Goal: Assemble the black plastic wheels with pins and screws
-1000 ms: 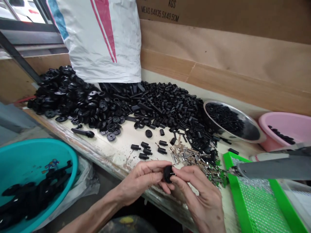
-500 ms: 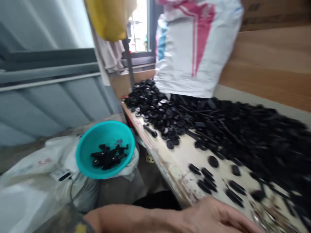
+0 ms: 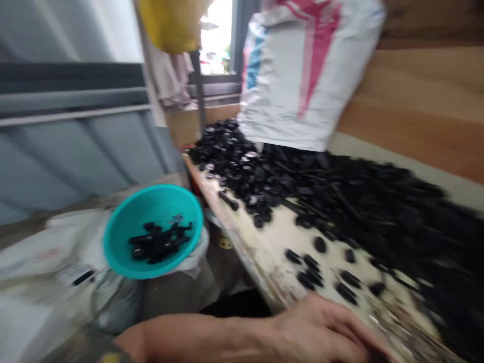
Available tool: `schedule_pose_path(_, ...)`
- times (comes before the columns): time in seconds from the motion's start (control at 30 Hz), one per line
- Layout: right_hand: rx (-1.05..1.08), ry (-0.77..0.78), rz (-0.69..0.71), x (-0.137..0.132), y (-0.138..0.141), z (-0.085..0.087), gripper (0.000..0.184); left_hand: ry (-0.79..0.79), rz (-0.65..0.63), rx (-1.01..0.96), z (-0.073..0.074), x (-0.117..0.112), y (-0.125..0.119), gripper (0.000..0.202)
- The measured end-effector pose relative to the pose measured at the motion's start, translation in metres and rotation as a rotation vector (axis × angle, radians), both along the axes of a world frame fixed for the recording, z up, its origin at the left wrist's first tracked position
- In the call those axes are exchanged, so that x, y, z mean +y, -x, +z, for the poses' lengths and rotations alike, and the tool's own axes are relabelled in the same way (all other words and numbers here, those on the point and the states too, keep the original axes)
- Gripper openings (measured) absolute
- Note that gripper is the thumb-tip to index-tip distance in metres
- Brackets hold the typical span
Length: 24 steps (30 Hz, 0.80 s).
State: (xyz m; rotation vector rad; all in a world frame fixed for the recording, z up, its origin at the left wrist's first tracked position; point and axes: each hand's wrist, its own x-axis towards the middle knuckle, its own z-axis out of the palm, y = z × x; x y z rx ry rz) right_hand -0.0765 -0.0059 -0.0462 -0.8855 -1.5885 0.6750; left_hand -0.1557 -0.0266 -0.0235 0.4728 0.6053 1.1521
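My left hand (image 3: 321, 330) reaches in from the lower left over the near edge of the worktable (image 3: 278, 237). Its fingers are bent and held together, pointing right, and the lower frame edge cuts them off. Something dark shows by the fingertips, too little of it to name. Just beyond the knuckles lie several short black cylindrical pieces (image 3: 346, 293) and a black round piece (image 3: 319, 244). To the right of the hand is a blurred heap of thin brownish and shiny metallic-looking bits (image 3: 397, 322). My right hand is out of view.
A large pile of black parts (image 3: 370, 206) covers the table's back and right, with black discs (image 3: 230, 151) at the far end. A white sack (image 3: 287, 85) stands behind. At left, a turquoise basin (image 3: 113, 242) holding black parts rests on white sacks (image 3: 49, 247).
The camera view has turned slightly, so the basin and table parts appear further left. My left hand stays low over the table edge, and a dark thing now shows by its fingertips.
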Motion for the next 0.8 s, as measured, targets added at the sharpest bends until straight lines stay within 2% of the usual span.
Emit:
schedule_pose_path(0.07, -0.103, -0.046, -0.074, -0.003, -0.041, 0.018, 0.016, 0.024, -0.012, -0.005, 0.012, -0.004, 0.002, 0.028)
schedule_pose_path(0.1, -0.225, -0.015, 0.028, -0.005, -0.057, 0.028, 0.008, 0.027, -0.007, 0.034, 0.015, -0.004, 0.004, 0.026)
schedule_pose_path(0.13, -0.290, 0.024, 0.069, -0.006, -0.069, 0.036, 0.009, 0.026, -0.008, 0.068, 0.017, -0.002, 0.006, 0.024)
schedule_pose_path(0.17, -0.312, 0.065, 0.045, -0.006, -0.077, 0.042, 0.012, 0.019, -0.018, 0.096, 0.018, 0.001, 0.008, 0.023)
schedule_pose_path(0.23, -0.330, 0.074, 0.070, -0.005, -0.085, 0.047, 0.018, 0.020, -0.039, 0.130, 0.019, 0.005, 0.008, 0.023)
schedule_pose_path(0.4, -0.297, 0.115, 0.154, -0.002, -0.090, 0.039, 0.023, 0.003, -0.088, 0.227, 0.019, 0.006, 0.001, 0.023)
schedule_pose_path(0.63, -0.154, 0.187, 0.108, -0.001, -0.095, 0.032, 0.017, 0.018, -0.065, 0.227, 0.022, 0.010, -0.006, 0.019)
schedule_pose_path(0.8, -0.111, 0.218, 0.089, 0.000, -0.099, 0.032, 0.016, -0.012, -0.119, 0.223, 0.026, 0.011, -0.010, 0.022)
